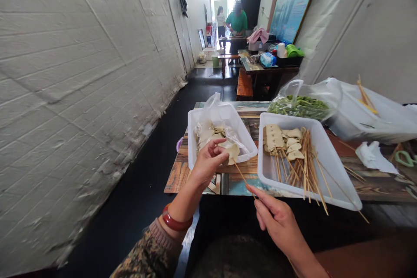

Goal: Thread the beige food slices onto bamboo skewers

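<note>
White brick wall point(81, 74), plank-patterned table point(177, 173), narrow room.
By the left hand point(209, 160), a pale slice point(233, 152) is pinched over the left tray point(245, 134); the slanted skewer point(241, 174) is pointed up-left at it above the table, its lower length pinched by the right hand point(276, 215).

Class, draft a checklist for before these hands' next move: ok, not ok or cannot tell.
1. Left hand pinching the flat, pale-beige food slice: ok.
2. Right hand holding the thin wooden skewer: ok.
3. Skewer's point right through the slice: cannot tell.
4. More pale slices in the left white plastic tray: ok.
5. All wooden sticks in the right white plastic tray within its rim: not ok; some ends overhang.
</note>
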Demonstrator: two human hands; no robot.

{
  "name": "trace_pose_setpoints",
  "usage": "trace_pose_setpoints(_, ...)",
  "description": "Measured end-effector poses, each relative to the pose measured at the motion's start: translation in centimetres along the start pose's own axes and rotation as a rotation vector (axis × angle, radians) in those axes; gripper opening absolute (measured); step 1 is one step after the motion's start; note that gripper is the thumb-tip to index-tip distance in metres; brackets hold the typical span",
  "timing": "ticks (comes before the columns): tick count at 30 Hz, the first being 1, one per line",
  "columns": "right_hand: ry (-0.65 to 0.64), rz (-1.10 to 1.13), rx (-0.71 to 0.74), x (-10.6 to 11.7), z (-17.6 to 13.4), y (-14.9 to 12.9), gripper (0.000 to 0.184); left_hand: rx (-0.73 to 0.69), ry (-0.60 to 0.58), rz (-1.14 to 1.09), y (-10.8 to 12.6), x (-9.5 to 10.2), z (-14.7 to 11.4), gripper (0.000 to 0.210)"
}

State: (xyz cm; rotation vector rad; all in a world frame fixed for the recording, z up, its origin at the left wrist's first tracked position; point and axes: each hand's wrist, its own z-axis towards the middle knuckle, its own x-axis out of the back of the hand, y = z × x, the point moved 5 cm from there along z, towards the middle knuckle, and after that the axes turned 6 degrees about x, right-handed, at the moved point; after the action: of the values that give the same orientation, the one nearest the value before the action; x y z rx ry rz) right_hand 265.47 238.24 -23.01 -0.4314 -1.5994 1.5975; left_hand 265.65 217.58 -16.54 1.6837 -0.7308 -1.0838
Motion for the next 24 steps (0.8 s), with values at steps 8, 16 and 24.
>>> trace_pose_setpoints(8, 0.014, 0.005, -0.001, 0.1, 0.0, -0.3, 0.049, -0.002, -0.083, -0.025, -0.6, 0.0, 0.2, 0.05)
trace_pose_setpoints(16, -0.012, -0.021, 0.003, 0.3, -0.3, -0.9, 0.047, -0.048, -0.016, 0.04, 0.2, 0.8, 0.4, 0.048)
trace_pose_setpoints(24, -0.02, -0.025, -0.02, 0.3, -0.3, -1.2, 0.049, -0.085, -0.015, 0.083, 0.6, 0.9, 0.3, 0.048)
